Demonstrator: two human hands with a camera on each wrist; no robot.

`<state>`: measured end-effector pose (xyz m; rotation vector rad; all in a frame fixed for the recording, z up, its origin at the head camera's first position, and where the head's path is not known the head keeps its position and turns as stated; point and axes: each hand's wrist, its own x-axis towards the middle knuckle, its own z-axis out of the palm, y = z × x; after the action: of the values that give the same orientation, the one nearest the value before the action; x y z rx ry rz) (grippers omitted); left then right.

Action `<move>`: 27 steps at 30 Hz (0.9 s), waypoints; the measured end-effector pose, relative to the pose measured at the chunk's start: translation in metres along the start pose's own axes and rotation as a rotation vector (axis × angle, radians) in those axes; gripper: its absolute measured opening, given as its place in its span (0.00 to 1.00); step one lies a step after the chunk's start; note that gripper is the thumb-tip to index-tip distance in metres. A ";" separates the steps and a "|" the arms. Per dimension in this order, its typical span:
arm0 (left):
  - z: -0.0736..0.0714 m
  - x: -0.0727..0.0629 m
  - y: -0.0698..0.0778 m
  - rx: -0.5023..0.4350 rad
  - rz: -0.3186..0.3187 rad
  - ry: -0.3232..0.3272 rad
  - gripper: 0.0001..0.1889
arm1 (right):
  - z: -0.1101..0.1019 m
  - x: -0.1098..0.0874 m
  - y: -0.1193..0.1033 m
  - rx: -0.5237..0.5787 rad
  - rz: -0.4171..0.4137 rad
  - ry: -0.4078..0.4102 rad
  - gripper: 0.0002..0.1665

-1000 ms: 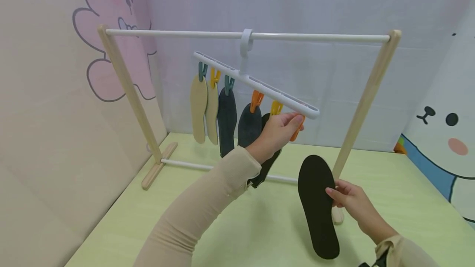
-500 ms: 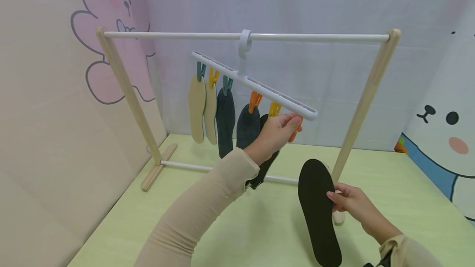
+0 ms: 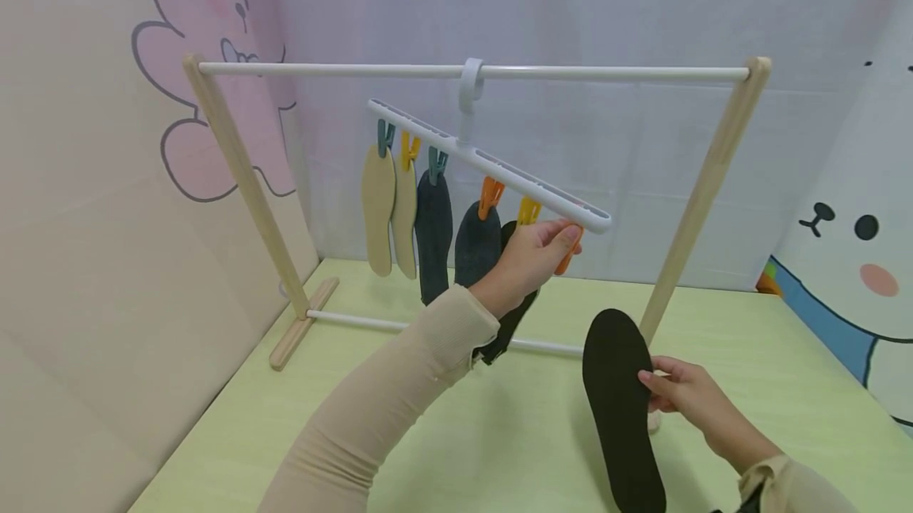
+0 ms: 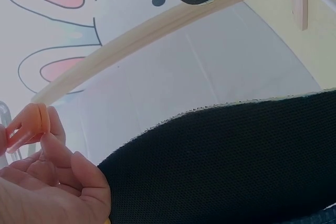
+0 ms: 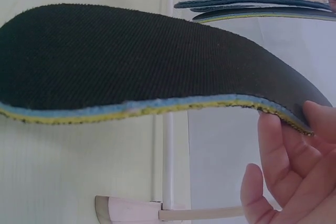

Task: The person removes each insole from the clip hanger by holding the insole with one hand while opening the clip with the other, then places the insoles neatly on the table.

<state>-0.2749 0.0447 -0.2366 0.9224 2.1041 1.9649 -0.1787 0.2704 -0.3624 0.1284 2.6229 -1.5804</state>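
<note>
My left hand (image 3: 531, 255) pinches an orange clothespin (image 3: 568, 253) at the near right end of the white hanger (image 3: 531, 184). No insole is seen in that clothespin. In my right hand (image 3: 685, 398) a black insole (image 3: 619, 398) is held by its side edge, below and right of the hanger. The right wrist view shows its blue and yellow layered edge. Two beige insoles (image 3: 378, 216) and several dark insoles (image 3: 433, 231) hang from other clothespins. The one behind my left wrist, clipped by a yellow clothespin (image 3: 529, 211), is partly hidden.
The hanger hooks over the white top rod (image 3: 342, 69) of a rack with wooden posts (image 3: 702, 200). A lower rod (image 3: 357, 321) runs just above the pale green table (image 3: 456, 449). Curtains with cartoon animals stand behind and at both sides.
My right hand has moved a little down and to the right with the black insole. The left hand keeps its pinch on the orange clothespin, nearly still.
</note>
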 end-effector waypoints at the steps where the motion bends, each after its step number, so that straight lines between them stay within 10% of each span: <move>1: 0.000 0.000 0.000 0.000 0.001 0.000 0.15 | 0.000 0.000 0.001 0.005 0.000 -0.001 0.21; 27: -0.001 -0.005 0.003 0.009 -0.025 0.018 0.15 | -0.002 0.001 0.031 0.307 0.070 -0.007 0.11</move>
<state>-0.2704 0.0412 -0.2354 0.8793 2.1258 1.9608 -0.1765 0.2868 -0.3889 0.2289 2.3238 -1.9420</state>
